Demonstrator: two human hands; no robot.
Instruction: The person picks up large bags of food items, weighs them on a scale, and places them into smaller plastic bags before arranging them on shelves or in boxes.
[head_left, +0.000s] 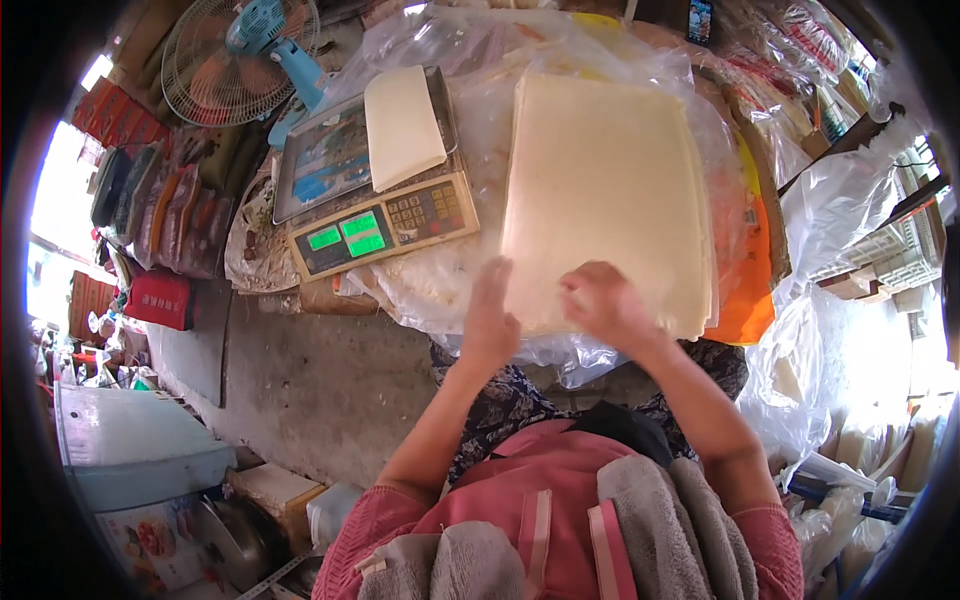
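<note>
A stack of large, thin cream-coloured sheets (607, 187) lies flat on the plastic-covered table before me. My left hand (491, 311) is at the stack's near left edge, fingers stretched out and nothing in them. Over the near part of the top sheet, my right hand (604, 304) is curled and blurred by motion; whether it pinches anything cannot be made out. To the left stands a digital weighing scale (337, 244) with lit green displays. A folded cream sheet (405, 127) rests across its metal pan (326, 161).
Behind the scale is a blue desk fan (255, 30). Clear plastic sheeting (480, 52) covers the table, and an orange bag (742, 292) lies under its right side. Plastic bags (840, 187) hang at the right. A white lidded box (142, 435) stands at lower left.
</note>
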